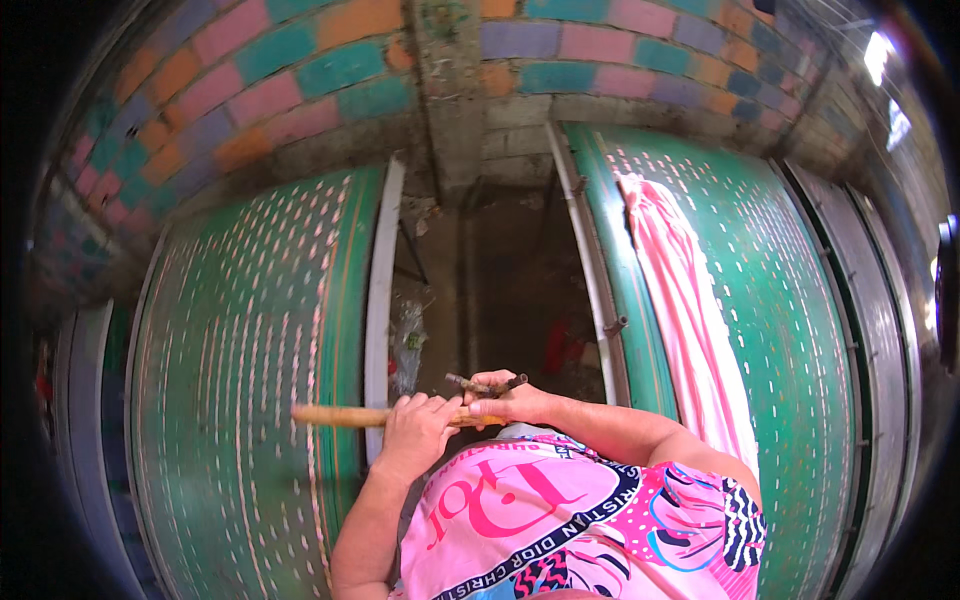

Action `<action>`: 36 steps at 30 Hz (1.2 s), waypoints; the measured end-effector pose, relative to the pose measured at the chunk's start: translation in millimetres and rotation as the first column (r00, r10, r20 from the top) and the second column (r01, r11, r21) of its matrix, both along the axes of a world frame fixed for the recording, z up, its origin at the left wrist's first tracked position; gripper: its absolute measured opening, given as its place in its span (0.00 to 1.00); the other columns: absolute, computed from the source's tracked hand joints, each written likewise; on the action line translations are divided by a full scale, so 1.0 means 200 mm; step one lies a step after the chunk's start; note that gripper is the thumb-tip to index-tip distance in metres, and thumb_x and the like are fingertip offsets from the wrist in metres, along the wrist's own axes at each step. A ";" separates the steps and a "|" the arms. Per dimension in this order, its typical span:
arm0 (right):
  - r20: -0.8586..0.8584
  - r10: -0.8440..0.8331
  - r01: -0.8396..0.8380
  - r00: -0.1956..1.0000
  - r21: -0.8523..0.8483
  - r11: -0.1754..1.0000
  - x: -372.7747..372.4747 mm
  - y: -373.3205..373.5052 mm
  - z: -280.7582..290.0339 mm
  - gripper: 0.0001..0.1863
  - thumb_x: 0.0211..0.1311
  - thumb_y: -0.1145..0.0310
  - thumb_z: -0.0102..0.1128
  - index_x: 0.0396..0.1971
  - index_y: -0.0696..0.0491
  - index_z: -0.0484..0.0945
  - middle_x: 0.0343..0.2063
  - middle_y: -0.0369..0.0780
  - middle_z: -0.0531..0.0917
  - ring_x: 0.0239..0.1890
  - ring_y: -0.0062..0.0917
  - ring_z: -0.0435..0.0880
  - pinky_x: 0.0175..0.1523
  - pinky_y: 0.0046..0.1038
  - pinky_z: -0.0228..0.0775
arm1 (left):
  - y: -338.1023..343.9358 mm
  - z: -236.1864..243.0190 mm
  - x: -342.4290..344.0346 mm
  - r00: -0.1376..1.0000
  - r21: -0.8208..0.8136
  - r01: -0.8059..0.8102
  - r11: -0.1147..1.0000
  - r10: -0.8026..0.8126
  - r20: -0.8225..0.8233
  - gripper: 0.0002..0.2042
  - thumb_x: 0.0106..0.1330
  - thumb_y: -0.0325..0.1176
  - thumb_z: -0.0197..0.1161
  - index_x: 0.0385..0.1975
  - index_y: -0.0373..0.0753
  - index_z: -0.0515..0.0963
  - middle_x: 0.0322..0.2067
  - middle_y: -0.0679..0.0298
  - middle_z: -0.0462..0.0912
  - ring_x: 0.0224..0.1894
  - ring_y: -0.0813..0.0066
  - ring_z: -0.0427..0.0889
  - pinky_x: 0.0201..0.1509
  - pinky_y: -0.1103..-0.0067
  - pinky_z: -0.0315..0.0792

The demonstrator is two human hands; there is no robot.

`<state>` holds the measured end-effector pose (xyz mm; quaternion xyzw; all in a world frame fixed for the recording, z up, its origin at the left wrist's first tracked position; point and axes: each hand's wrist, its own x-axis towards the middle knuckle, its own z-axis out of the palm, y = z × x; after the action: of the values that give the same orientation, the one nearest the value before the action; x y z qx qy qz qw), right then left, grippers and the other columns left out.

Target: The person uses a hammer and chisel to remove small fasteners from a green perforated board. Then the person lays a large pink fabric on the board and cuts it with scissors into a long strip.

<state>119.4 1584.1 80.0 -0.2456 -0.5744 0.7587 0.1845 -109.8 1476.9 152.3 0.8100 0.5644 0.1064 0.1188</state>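
Both hands meet at chest height over the dark gap between two green patterned looms: left hand [415, 430] curled tight round a long pale wooden stick [340, 415] lying level, right hand [510, 403] closed on its near end and on a short dark twig-like rod [487, 383]. Work looks early; a pink cloth [690, 320] hangs untouched on the right loom [790, 330].
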 end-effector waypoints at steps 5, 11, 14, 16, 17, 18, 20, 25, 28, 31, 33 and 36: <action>-0.125 -0.214 0.212 0.969 -0.035 0.977 0.28 0.30 0.09 0.17 0.71 0.68 0.78 0.51 0.60 0.82 0.37 0.38 0.89 0.31 0.20 0.88 0.38 0.26 0.84 | 0.58 0.24 0.19 0.929 0.212 0.244 0.946 -0.291 0.230 0.33 0.58 0.43 0.83 0.64 0.38 0.83 0.55 0.54 0.89 0.62 0.52 0.84 0.69 0.60 0.73; -0.099 -0.732 0.738 0.675 0.086 0.669 0.78 0.51 0.18 0.20 0.68 0.69 0.75 0.55 0.59 0.80 0.39 0.39 0.88 0.32 0.21 0.87 0.36 0.24 0.81 | 0.77 1.07 0.59 0.160 0.195 0.524 0.829 -0.321 0.933 0.36 0.65 0.50 0.80 0.69 0.36 0.79 0.62 0.50 0.87 0.67 0.49 0.82 0.76 0.58 0.70; -0.155 -0.927 0.938 0.341 -0.004 0.345 1.02 0.50 0.17 0.21 0.67 0.72 0.71 0.57 0.61 0.78 0.42 0.43 0.87 0.32 0.23 0.86 0.38 0.28 0.86 | 0.90 1.17 0.63 -0.268 0.510 0.584 0.632 -0.442 0.856 0.32 0.67 0.50 0.77 0.66 0.37 0.80 0.58 0.51 0.87 0.65 0.51 0.83 0.74 0.56 0.70; -0.221 -0.957 0.981 0.189 -0.010 0.196 1.14 0.48 0.15 0.21 0.69 0.72 0.72 0.59 0.60 0.77 0.42 0.43 0.87 0.35 0.26 0.88 0.39 0.29 0.87 | 1.02 1.21 0.65 -0.418 0.626 0.567 0.536 -0.467 0.779 0.30 0.68 0.49 0.75 0.64 0.38 0.81 0.56 0.52 0.88 0.63 0.52 0.83 0.73 0.56 0.70; -0.239 -0.965 0.994 0.110 -0.002 0.114 1.19 0.46 0.13 0.22 0.70 0.71 0.73 0.59 0.59 0.77 0.43 0.44 0.87 0.36 0.27 0.89 0.40 0.29 0.88 | 1.08 1.21 0.66 -0.466 0.659 0.560 0.502 -0.467 0.751 0.28 0.69 0.49 0.75 0.63 0.38 0.81 0.55 0.53 0.88 0.62 0.52 0.83 0.72 0.55 0.71; -0.217 -0.976 0.999 0.006 -0.030 0.013 1.23 0.40 0.12 0.22 0.70 0.71 0.74 0.59 0.61 0.78 0.43 0.44 0.86 0.38 0.26 0.88 0.38 0.29 0.87 | 1.18 1.23 0.68 -0.519 0.688 0.565 0.455 -0.452 0.725 0.27 0.70 0.49 0.74 0.62 0.38 0.82 0.54 0.53 0.88 0.61 0.53 0.83 0.72 0.55 0.71; -0.233 -0.964 0.992 -0.127 -0.040 -0.121 1.30 0.33 0.07 0.21 0.70 0.71 0.75 0.58 0.60 0.79 0.44 0.44 0.86 0.39 0.26 0.89 0.38 0.29 0.88 | 1.33 1.22 0.74 -0.583 0.725 0.567 0.392 -0.430 0.689 0.25 0.71 0.49 0.72 0.60 0.39 0.83 0.52 0.54 0.88 0.59 0.54 0.84 0.70 0.54 0.71; -0.194 -0.892 0.912 -0.408 -0.055 -0.405 1.27 0.26 0.00 0.18 0.73 0.73 0.74 0.57 0.59 0.79 0.43 0.43 0.86 0.37 0.25 0.89 0.37 0.28 0.89 | 1.72 1.19 0.87 -0.711 0.784 0.553 0.282 -0.330 0.621 0.19 0.75 0.48 0.68 0.55 0.41 0.85 0.47 0.56 0.89 0.54 0.57 0.85 0.67 0.52 0.71; -0.195 -0.818 0.839 -0.541 -0.053 -0.542 1.18 0.33 0.01 0.16 0.73 0.76 0.73 0.57 0.59 0.80 0.42 0.42 0.86 0.36 0.24 0.89 0.37 0.28 0.89 | 2.01 1.15 0.96 -0.726 0.797 0.541 0.270 -0.329 0.604 0.17 0.77 0.48 0.65 0.53 0.43 0.86 0.44 0.58 0.90 0.51 0.58 0.86 0.65 0.50 0.71; -0.188 -0.759 0.776 -0.623 -0.035 -0.629 1.10 0.53 -0.02 0.16 0.73 0.76 0.72 0.56 0.59 0.80 0.41 0.41 0.87 0.32 0.24 0.88 0.36 0.28 0.87 | 2.41 1.08 1.13 -0.470 0.709 0.582 0.398 -0.547 0.692 0.14 0.78 0.42 0.63 0.51 0.40 0.86 0.44 0.56 0.91 0.52 0.56 0.87 0.66 0.50 0.73; -0.165 -0.667 0.681 -0.726 -0.042 -0.731 1.06 0.62 -0.03 0.16 0.73 0.76 0.73 0.55 0.59 0.80 0.41 0.41 0.88 0.30 0.25 0.88 0.35 0.29 0.87 | 2.70 0.96 1.41 -0.166 0.609 0.633 0.478 -0.684 0.710 0.12 0.78 0.31 0.61 0.53 0.33 0.86 0.48 0.53 0.92 0.56 0.48 0.89 0.70 0.51 0.75; -0.117 -0.584 0.591 -0.804 -0.037 -0.806 0.97 0.84 0.04 0.15 0.73 0.73 0.74 0.55 0.59 0.80 0.38 0.39 0.88 0.28 0.23 0.87 0.35 0.28 0.85 | 3.06 0.56 1.78 0.142 0.461 0.734 0.499 -0.776 0.614 0.13 0.67 0.24 0.71 0.51 0.32 0.87 0.43 0.52 0.92 0.52 0.53 0.90 0.64 0.63 0.79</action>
<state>314.0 1752.8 87.4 -0.5847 0.0240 0.0396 0.8099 245.3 2089.2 263.3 0.8518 -0.0318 0.3780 0.3613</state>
